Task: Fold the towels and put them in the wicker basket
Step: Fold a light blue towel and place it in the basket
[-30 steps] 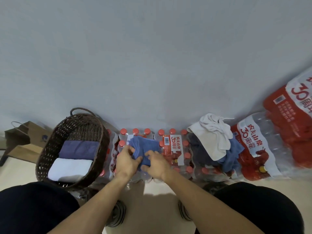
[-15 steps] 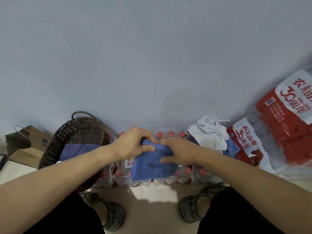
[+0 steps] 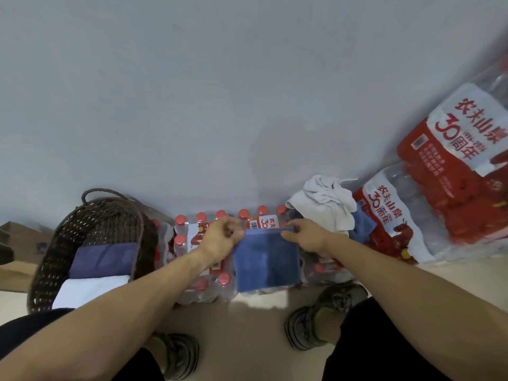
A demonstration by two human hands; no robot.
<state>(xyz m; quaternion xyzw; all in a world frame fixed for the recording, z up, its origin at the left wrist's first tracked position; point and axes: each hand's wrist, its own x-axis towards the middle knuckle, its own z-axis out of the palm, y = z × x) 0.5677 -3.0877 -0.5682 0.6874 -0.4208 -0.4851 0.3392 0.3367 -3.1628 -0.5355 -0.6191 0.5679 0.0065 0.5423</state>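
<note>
Blue towel (image 3: 266,259) lies folded and flat on top of the shrink-wrapped water bottle packs (image 3: 204,243), roughly square, slightly longer from far edge to near edge; far edge runs left-right between the two hands, near edge hangs over the front of the packs toward the person. Left hand (image 3: 221,237) grip: fingers curled, pinching the towel's far-left corner. Right hand (image 3: 306,237) grip: fingertips pinching the far-right corner, thumb side hard to make out. Both grips are at the towel's far edge; the rest of the towel lies on the near side of them.

Wicker basket (image 3: 90,243) is left of the left grip, well apart from the blue towel, tilted open toward the camera. Inside it: a folded dark purple towel (image 3: 105,258) farther in, a folded white towel (image 3: 88,288) nearer, long axes left-right. White towel's near edge is hidden by the left forearm.

Right of the right grip: a pile of unfolded towels (image 3: 327,204), a crumpled white one on top, blue cloth showing underneath, lower layers mostly hidden. Further right, larger red-labelled bottle packs (image 3: 450,171), blurred and cut off at the frame edge. Brown paper bag (image 3: 19,243) at far left, cut off. Shoes (image 3: 316,320) on the floor below; the left shoe is partly covered by the left arm.
</note>
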